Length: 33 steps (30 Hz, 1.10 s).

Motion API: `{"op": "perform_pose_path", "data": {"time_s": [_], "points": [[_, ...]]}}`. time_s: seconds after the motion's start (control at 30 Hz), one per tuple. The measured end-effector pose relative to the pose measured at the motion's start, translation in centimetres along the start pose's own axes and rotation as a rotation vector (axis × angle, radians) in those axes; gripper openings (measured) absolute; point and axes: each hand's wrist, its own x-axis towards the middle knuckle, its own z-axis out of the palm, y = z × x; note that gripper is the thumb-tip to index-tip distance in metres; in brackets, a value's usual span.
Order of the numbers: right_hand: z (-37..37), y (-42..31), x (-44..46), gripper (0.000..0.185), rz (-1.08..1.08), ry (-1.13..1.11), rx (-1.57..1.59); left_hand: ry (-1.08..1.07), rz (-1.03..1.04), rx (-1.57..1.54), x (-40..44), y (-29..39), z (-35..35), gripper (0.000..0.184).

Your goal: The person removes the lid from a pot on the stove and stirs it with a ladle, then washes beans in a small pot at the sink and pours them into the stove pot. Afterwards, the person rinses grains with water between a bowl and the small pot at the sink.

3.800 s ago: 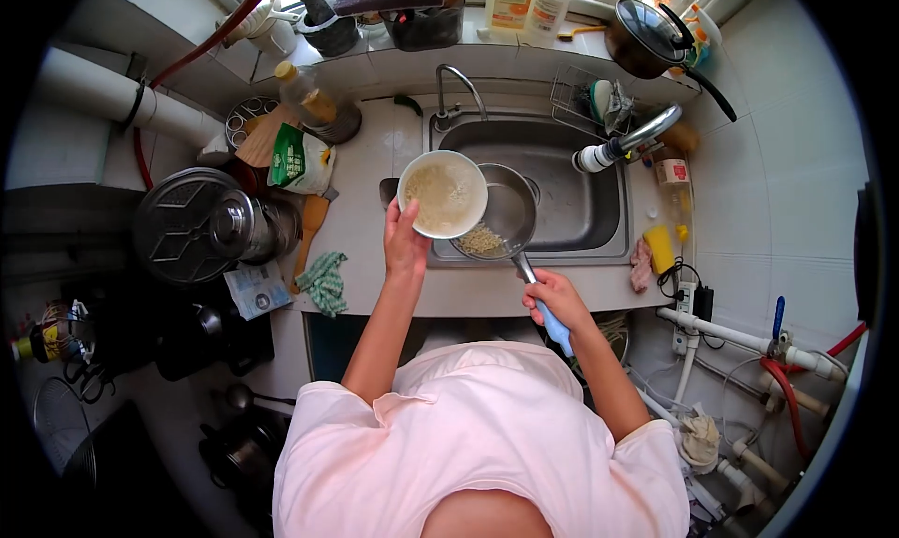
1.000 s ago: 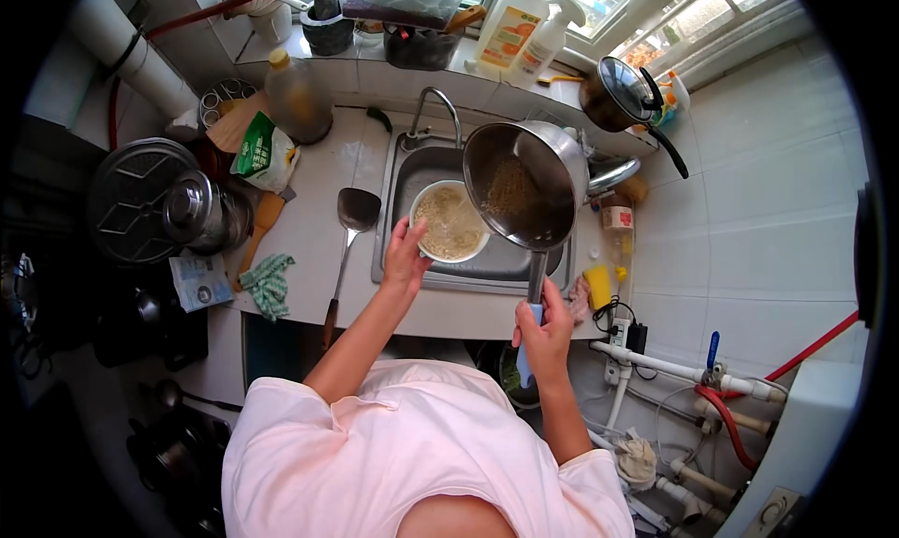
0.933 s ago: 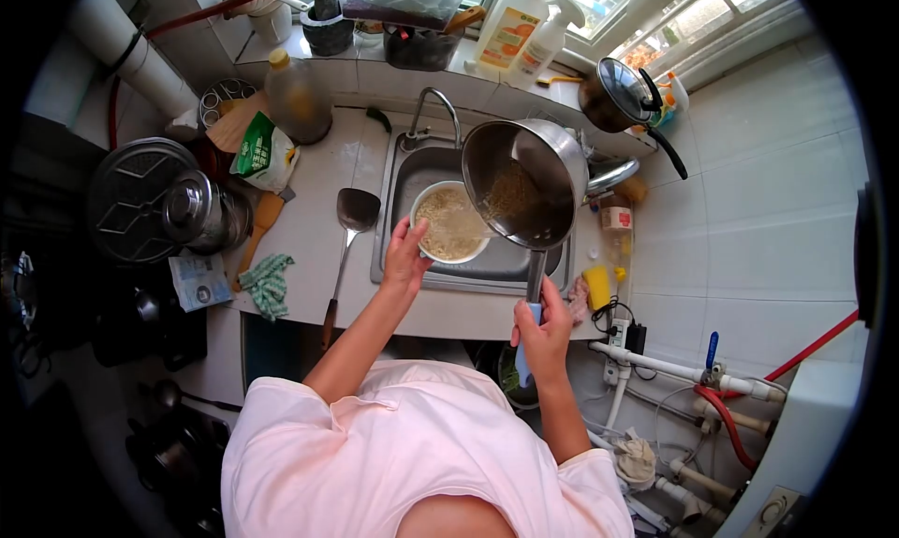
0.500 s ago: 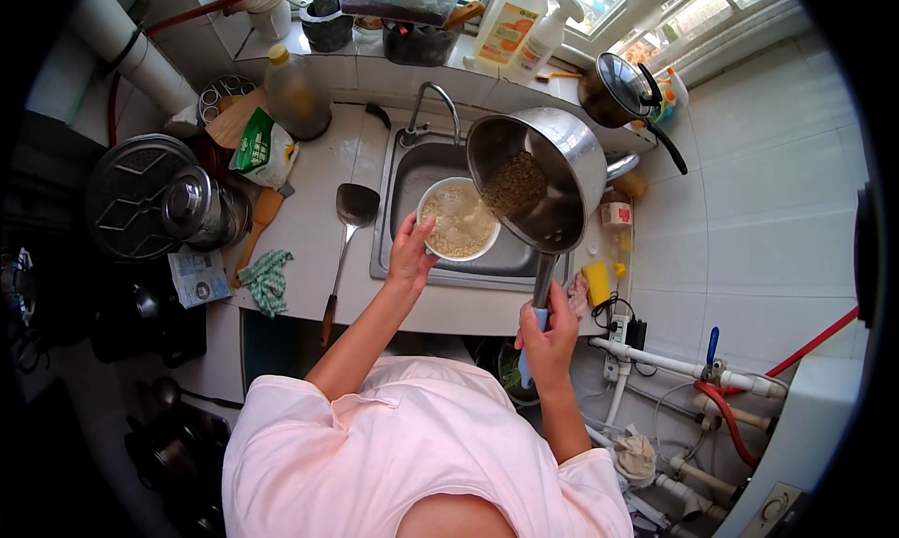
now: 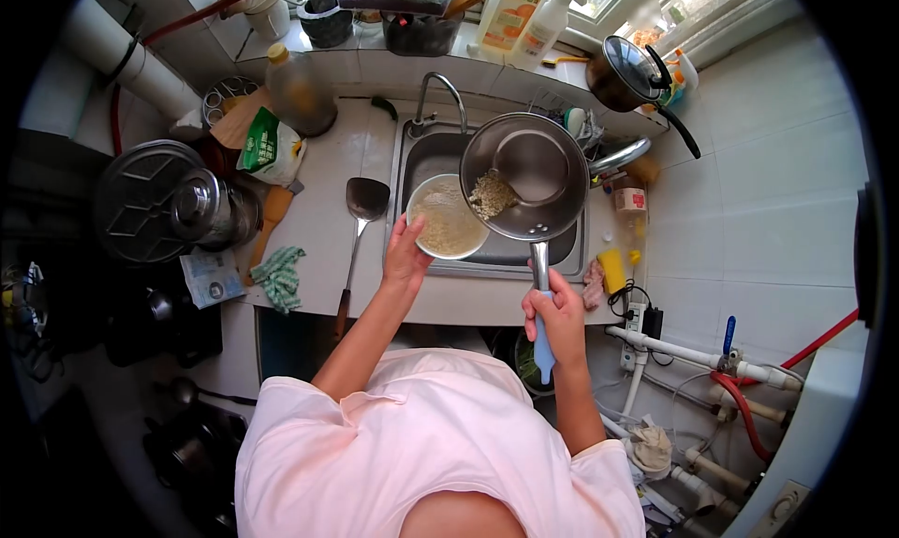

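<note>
Round silver metal pan (image 5: 554, 163) tipped less toward round white bowl (image 5: 455, 256) than earlier. Our right hand (image 5: 557, 315) wraps blue grip (image 5: 543, 351), handle running near-to-far; our left hand (image 5: 405, 257) clasps bowl's near-left side, thumb at rim. Pale grain heap (image 5: 491, 194) at pan's left, bowl-side. Both over steel sink (image 5: 438, 149).

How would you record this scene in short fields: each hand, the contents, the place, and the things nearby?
Left hand: holds a white bowl
Right hand: grips the blue handle of a metal pan
Bowl contents: cloudy liquid
Pan contents: wet-looking grains, gathered on the bowl side
Place: both vessels over the sink
Left of sink: spatula, green-checked cloth
Right of sink: yellow sponge
</note>
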Motion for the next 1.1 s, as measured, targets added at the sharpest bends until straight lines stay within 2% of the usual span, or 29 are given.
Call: {"op": "perform_pose_path", "data": {"time_s": [0.1,0.33,0.37,0.47,0.57,0.8,1.1], "points": [[-0.7,0.4,1.0,0.041,0.076,-0.049,0.127,0.050,0.031,-0.021,0.1,0.4,-1.6,0.045],[-1.4,3.5,3.4,0.036,0.067,-0.014,0.046,0.023,0.106,-0.013,-0.5,2.5,-3.3,0.045],[-1.4,4.0,3.7,0.024,0.080,-0.001,0.059,0.044,0.108,-0.008,-0.6,2.8,-3.4,0.045],[-2.1,6.2,4.9,0.020,0.126,-0.019,0.023,0.066,0.126,0.002,-0.6,3.5,-3.6,0.045],[-2.6,8.3,5.6,0.014,0.210,-0.127,0.062,0.048,0.140,0.016,-0.3,3.6,-2.8,0.046],[-1.1,9.8,5.3,0.023,0.380,-0.282,0.167,-0.020,0.181,0.096,1.3,3.2,-1.3,0.050],[-1.4,9.4,5.0,0.025,0.394,-0.250,0.237,-0.083,0.215,0.214,3.8,2.7,0.4,0.051]]}}
